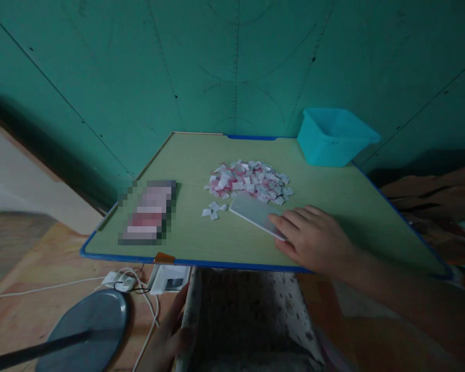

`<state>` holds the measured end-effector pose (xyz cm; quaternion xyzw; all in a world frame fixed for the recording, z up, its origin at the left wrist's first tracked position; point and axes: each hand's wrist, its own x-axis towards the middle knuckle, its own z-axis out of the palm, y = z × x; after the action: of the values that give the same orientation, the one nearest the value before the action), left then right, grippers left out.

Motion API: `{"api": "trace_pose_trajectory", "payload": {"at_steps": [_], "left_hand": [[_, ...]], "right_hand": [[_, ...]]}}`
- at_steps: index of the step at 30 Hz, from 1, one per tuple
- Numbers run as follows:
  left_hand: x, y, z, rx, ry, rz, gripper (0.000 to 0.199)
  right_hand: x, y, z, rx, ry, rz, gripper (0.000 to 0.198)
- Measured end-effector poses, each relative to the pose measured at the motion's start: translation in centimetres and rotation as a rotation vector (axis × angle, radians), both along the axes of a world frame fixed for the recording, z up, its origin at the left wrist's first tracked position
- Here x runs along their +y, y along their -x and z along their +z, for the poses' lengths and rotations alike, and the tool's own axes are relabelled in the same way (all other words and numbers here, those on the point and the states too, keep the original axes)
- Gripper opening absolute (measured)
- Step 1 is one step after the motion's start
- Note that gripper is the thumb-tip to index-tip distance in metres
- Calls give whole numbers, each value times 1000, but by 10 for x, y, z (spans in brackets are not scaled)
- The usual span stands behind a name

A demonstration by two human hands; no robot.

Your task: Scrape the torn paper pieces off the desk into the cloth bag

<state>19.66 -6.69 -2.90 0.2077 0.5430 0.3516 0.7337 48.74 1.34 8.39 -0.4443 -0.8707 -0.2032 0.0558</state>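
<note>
Over the table, my right hand [313, 235] is closed around one end of a flat white rectangular plate [251, 211] with rounded corners. The plate's far end touches or nearly touches the near edge of a heap of small white and pink paper pieces [250, 181]. A few loose paper pieces [214, 210] lie just left of the plate. Below the table's front edge, my left hand [172, 330] grips the left side of an open container with a flowered lining [290, 299]. Its inside is dark.
The pale green table [186, 237] has a blue rim and backs onto a green wall. A turquoise plastic bin [325, 150] stands at the back right. On the left lies a pixelated phone-shaped object [149, 212]. White cables [151, 305] and a round grey base [89, 325] are on the floor.
</note>
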Motion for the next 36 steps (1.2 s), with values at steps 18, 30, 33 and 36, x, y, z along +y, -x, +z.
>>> {"api": "trace_pose_trajectory", "payload": {"at_steps": [18, 30, 33, 36], "left_hand": [[-2, 0, -7, -40, -79, 41, 75], [1, -3, 3, 17, -58, -36, 107], [0, -3, 8, 9, -53, -48, 106], [-1, -2, 8, -2, -55, -45, 105]], "right_hand": [[44, -31, 16, 67, 14, -270, 30], [54, -29, 12, 278, 73, -166, 30], [54, -21, 10, 277, 101, -152, 28], [51, -15, 9, 297, 127, -113, 27]]}}
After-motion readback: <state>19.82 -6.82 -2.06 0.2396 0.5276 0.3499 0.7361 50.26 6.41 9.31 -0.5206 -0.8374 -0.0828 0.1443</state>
